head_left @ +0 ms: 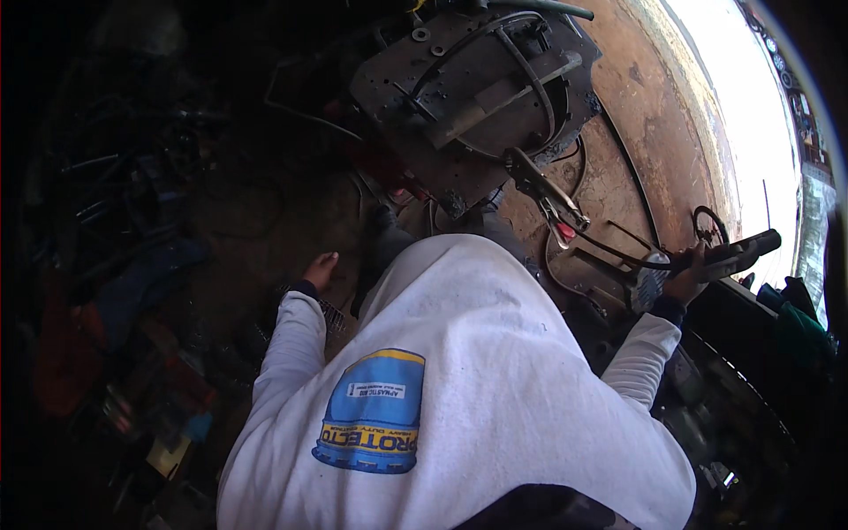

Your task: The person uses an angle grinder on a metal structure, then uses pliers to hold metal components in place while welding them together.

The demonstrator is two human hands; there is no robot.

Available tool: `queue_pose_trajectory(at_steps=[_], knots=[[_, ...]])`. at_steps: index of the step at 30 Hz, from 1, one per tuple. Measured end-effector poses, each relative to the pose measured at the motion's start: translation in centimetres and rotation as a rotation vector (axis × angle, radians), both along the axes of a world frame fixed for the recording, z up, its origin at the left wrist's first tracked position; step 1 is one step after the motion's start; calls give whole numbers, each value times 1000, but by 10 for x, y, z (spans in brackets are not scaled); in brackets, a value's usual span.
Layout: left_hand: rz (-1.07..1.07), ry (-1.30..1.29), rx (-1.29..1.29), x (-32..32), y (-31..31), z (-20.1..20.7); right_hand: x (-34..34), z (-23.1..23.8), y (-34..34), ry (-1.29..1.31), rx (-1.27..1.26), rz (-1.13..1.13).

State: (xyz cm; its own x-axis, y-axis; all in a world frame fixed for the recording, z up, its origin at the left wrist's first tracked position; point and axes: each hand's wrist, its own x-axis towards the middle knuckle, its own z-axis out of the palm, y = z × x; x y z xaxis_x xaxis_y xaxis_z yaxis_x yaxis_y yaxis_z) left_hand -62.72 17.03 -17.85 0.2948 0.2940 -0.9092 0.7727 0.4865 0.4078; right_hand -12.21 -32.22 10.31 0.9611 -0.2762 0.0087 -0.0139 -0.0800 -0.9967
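My right hand (685, 284), out to the right, is wrapped round a long dark cylindrical power tool (738, 256) that resembles an angle grinder. A pale round part (649, 281) shows beside that hand, partly hidden. My left hand (320, 270) hangs low on the left with its fingers apart and nothing in them. Ahead of me stands a dark metal worktable (389, 84), with a curved metal rod frame (530, 71) and a flat bar (503, 97) lying on it. Locking pliers (548, 190) grip the table's near right edge.
Cables (632, 163) run over the brown floor (649, 79) right of the table. A dark heap of metal parts (97, 185) lies in shadow at the left. Two washers (421, 34) rest on the table's far side. Bright daylight comes in at the right.
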Motion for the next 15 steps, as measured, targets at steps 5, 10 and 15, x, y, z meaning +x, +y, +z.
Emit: queue_pose_trajectory(at_steps=[5,10,15], knots=[[-291,73,83,-47,76,-23,-137,-12,35,96,-65,-197],[-433,215,105,-36,99,4,-228,-30,65,76,-186,-161],[-509,157,236,28,91,52,-267,-55,83,99,-81,-124]])
